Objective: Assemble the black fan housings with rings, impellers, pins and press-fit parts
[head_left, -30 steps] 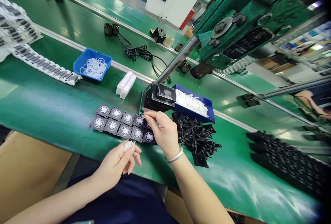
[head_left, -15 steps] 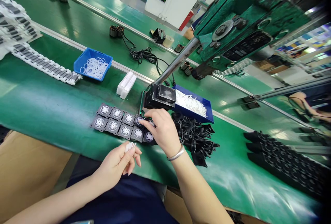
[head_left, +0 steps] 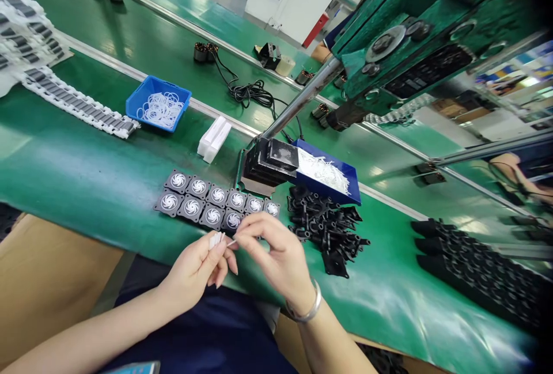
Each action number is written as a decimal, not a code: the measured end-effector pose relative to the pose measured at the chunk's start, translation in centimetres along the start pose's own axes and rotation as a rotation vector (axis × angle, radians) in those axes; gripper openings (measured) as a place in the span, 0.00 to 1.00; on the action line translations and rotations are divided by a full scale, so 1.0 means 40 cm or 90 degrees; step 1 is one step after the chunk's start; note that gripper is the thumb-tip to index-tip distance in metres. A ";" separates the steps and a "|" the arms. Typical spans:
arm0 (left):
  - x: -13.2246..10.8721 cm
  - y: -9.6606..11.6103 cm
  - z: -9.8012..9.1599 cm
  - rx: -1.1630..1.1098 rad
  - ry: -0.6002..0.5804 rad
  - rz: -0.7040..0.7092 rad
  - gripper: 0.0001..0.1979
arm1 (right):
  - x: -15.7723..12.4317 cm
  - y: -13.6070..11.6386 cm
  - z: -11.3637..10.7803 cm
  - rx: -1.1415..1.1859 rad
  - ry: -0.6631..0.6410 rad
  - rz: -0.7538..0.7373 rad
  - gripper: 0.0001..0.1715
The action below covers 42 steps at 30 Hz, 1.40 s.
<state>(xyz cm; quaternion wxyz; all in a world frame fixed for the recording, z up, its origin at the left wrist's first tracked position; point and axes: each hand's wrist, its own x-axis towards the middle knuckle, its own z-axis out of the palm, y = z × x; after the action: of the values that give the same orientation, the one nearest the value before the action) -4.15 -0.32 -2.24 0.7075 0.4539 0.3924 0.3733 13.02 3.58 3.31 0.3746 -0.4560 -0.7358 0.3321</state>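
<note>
My left hand (head_left: 199,265) is closed around a small bunch of thin white strips (head_left: 215,240), whose ends stick out past the thumb. Close beside it, my right hand (head_left: 279,256) pinches one thin white strip (head_left: 232,243) between thumb and fingertips, near the bunch. Just beyond both hands, two rows of square black frames (head_left: 191,207) lie side by side on the green bench, each with a white swirl-shaped centre. My right hand hides part of the nearer row at its right end.
A press (head_left: 389,51) overhangs the bench, its black base (head_left: 270,163) behind the frames. Around it are a dark blue bin (head_left: 355,192) of white strips, a pile of black parts (head_left: 332,227), a white block (head_left: 214,139) and a blue bin (head_left: 144,87) of white rings. Stacked black parts (head_left: 479,282) lie right.
My right hand has come back from the far row of frames to my left hand and now pinches a white strip. My left hand stays nearly in place.
</note>
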 end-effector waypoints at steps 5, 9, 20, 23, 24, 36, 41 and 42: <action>-0.002 0.001 0.002 -0.037 0.029 -0.029 0.24 | 0.007 0.015 -0.027 -0.111 0.093 0.027 0.07; -0.004 0.001 0.003 -0.046 0.015 -0.041 0.25 | 0.014 0.039 -0.002 -0.192 0.067 -0.056 0.07; -0.009 0.006 -0.001 -0.027 -0.018 -0.036 0.24 | 0.023 -0.004 -0.028 -0.298 0.179 -0.155 0.11; -0.013 0.006 -0.007 0.004 -0.040 -0.002 0.24 | 0.012 -0.032 -0.006 -0.214 -0.001 -0.154 0.10; -0.015 0.006 -0.009 0.023 -0.047 0.011 0.24 | 0.009 -0.037 0.006 -0.173 -0.055 -0.138 0.08; -0.019 0.008 -0.031 -0.047 0.043 0.003 0.23 | 0.091 -0.009 0.030 -0.034 0.100 0.040 0.06; -0.024 0.005 -0.038 -0.065 0.014 -0.021 0.24 | 0.144 0.030 0.060 -0.161 0.061 -0.046 0.08; -0.026 0.004 -0.040 -0.064 0.012 -0.019 0.24 | 0.147 0.036 0.065 -0.177 0.058 -0.057 0.08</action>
<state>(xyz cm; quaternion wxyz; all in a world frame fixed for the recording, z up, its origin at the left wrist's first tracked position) -6.04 -0.61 -2.31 0.7312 0.4081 0.3869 0.3861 9.64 9.12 2.30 0.3552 -0.4847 -0.7766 0.1891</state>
